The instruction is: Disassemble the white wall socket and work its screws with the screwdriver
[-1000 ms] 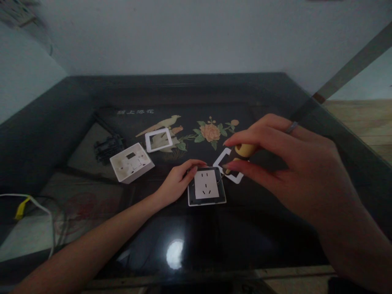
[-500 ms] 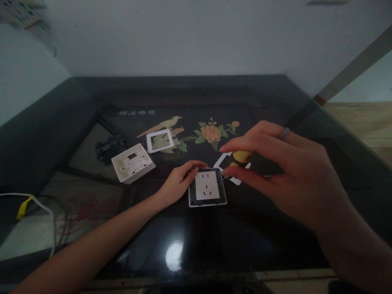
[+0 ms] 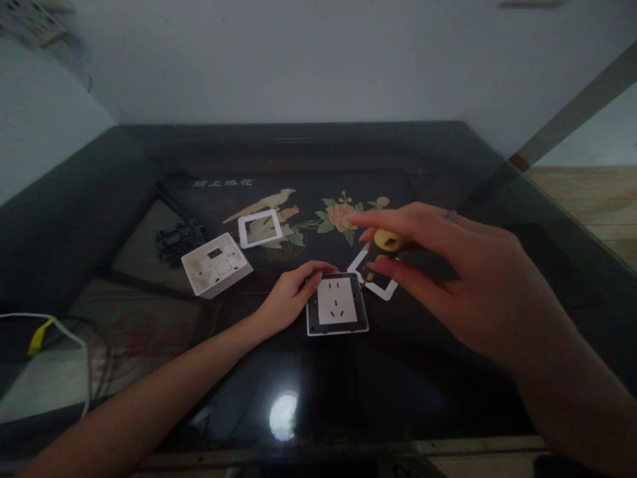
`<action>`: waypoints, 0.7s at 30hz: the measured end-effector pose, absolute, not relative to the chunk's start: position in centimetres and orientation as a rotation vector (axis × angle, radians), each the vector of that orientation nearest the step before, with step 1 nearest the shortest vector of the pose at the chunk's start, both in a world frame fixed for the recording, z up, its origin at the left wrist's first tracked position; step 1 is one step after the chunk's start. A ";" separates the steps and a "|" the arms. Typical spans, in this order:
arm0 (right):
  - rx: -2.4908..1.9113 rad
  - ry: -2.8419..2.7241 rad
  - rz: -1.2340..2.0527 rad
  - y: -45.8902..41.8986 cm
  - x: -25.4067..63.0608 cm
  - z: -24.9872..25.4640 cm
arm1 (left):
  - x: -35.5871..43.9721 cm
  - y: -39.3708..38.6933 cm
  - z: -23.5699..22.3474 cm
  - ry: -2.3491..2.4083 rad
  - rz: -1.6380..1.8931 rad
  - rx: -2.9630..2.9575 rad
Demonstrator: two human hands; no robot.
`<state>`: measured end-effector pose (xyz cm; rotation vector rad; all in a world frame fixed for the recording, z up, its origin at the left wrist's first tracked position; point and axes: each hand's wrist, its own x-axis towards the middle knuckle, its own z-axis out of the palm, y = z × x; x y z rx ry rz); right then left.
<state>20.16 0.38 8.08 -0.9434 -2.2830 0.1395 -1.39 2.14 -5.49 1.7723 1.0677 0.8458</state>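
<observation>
A white wall socket [image 3: 337,302] with a dark surround lies face up on the glossy black table. My left hand [image 3: 297,290] grips it at the upper left corner, thumb along the side and fingers over the far edge. In my right hand [image 3: 438,252] is a screwdriver [image 3: 388,240] with a yellow and dark handle, held between thumb and fingers, index finger stretched out past it. The thin shaft slants down to the socket's right side, where its tip meets the surround. Partly behind the screwdriver lies a white cover frame [image 3: 382,292].
To the left rest an open white mounting box [image 3: 217,265] and another white frame [image 3: 260,229]. A dark jumble of parts [image 3: 179,239] shows beyond the box. A white cable [image 3: 74,338] with a yellow tag [image 3: 38,337] runs at the far left. A wall [image 3: 298,60] rises behind the table [image 3: 398,378].
My right hand's fingers have shifted on the screwdriver handle; the index finger is straighter and the handle's end shows more. My left hand and the socket have stayed in place.
</observation>
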 end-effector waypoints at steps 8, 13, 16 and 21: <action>-0.867 -2.357 0.352 0.7 20.6 8.3 | -1.4 2.0 -5.4 1.068 0.851 1.791; -0.913 -2.293 0.336 0.8 19.8 7.8 | -1.3 2.0 -5.6 1.075 0.864 1.816; -0.985 -2.195 0.515 0.7 20.2 7.9 | -1.3 1.9 -5.5 1.080 0.878 1.825; -0.994 -1.998 0.639 0.6 20.6 8.3 | -1.3 1.9 -5.6 1.104 0.920 1.821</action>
